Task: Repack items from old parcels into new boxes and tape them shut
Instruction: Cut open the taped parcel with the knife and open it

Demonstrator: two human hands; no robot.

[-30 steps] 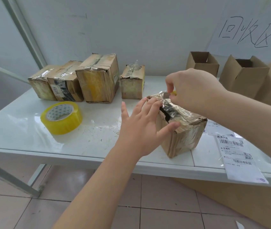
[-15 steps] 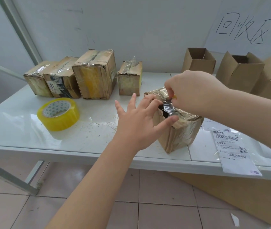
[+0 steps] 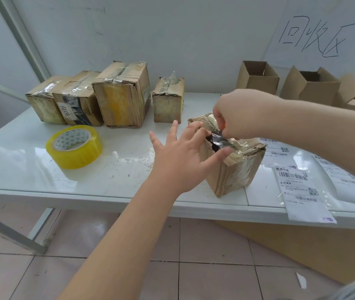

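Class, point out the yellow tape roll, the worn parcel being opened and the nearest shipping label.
yellow tape roll (image 3: 79, 158), head view, outer wall.
worn parcel (image 3: 237, 174), head view, front cardboard side.
shipping label (image 3: 300, 195), head view, printed middle.

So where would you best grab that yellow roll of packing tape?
Probably from above: the tape roll lies flat on the table, core hole facing up. Hook fingers into the hole, thumb on the outer yellow wall, and pinch the ring.

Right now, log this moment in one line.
step: opening old parcel | left hand: fingers straight, steadying it | right hand: curled at top tape, grip unclear
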